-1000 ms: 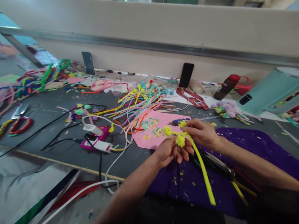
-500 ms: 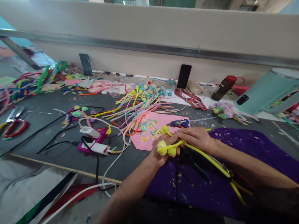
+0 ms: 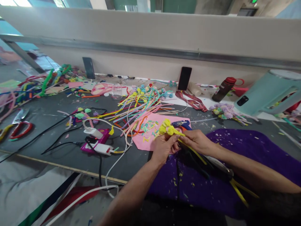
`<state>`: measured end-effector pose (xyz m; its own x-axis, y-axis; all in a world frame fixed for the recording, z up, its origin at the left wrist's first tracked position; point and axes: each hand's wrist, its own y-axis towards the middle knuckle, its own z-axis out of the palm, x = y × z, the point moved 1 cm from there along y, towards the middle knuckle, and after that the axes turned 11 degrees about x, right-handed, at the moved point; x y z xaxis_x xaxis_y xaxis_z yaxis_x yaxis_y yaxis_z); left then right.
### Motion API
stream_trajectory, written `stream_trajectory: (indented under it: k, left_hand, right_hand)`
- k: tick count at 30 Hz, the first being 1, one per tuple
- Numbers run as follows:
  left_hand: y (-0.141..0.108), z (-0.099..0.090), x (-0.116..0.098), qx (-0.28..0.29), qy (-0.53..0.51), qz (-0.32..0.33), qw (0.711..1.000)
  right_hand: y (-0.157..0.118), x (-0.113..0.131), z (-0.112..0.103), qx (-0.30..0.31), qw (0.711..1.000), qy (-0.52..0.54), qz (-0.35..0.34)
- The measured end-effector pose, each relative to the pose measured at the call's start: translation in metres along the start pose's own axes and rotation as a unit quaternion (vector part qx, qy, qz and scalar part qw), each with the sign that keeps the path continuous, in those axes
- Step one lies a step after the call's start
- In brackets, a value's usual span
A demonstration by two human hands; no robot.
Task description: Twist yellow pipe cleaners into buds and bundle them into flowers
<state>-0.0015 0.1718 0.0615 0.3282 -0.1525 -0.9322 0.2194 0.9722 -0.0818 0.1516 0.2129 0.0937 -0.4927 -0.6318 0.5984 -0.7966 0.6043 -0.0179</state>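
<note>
Between the hands, over the near edge of the pink sheet (image 3: 141,145), the yellow fuzzy cluster (image 3: 167,128) is showing its rounded heads bunched together. Its stems are slanting down toward the right. Just below the heads, the left hand (image 3: 161,150) is pinching the stems with the thumb laid over the fingers; close beside it, the right hand (image 3: 198,142) is pinching them with its fingertips.

For a neat join, the left pinch would best be bearing the load at the base of the heads, with the right fingertips working the stems in small, even moves. Squeezing the heads would likely be flattening the soft pile, and a hard pull could be kinking the stems or spreading the bunch. Just beyond the right fingers, the blue glue gun (image 3: 184,124) is lying on the sheet, so wrists and loose stems are best passing clear of its nozzle.
</note>
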Motion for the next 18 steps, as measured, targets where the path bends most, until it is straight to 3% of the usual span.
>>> stream_trajectory:
  k: [6, 10, 12, 13, 16, 18]
  left_hand:
    - [-0.003, 0.0, -0.001, 0.005, 0.006, -0.004, 1.0]
    - [-0.002, -0.004, -0.009, 0.031, -0.038, 0.006, 0.999]
    - [-0.001, -0.008, -0.015, 0.034, -0.057, 0.035, 0.997]
    - [-0.001, -0.011, -0.018, 0.033, -0.067, 0.051, 0.996]
    - [0.002, -0.018, -0.023, 0.016, -0.09, 0.083, 0.992]
    - [0.002, -0.02, -0.024, 0.008, -0.08, 0.089, 0.993]
  right_hand:
    - [0.0, 0.007, 0.0, 0.033, 0.996, -0.08, -0.03]
    - [-0.007, 0.005, -0.01, 0.079, 0.995, 0.003, -0.06]
    - [-0.009, -0.009, -0.02, 0.049, 0.998, 0.046, -0.02]
    - [-0.01, -0.019, -0.026, 0.005, 0.999, 0.041, 0.025]
    - [-0.014, -0.055, -0.037, -0.092, 0.982, -0.084, 0.144]
    - [-0.017, -0.076, -0.037, -0.092, 0.973, -0.127, 0.172]
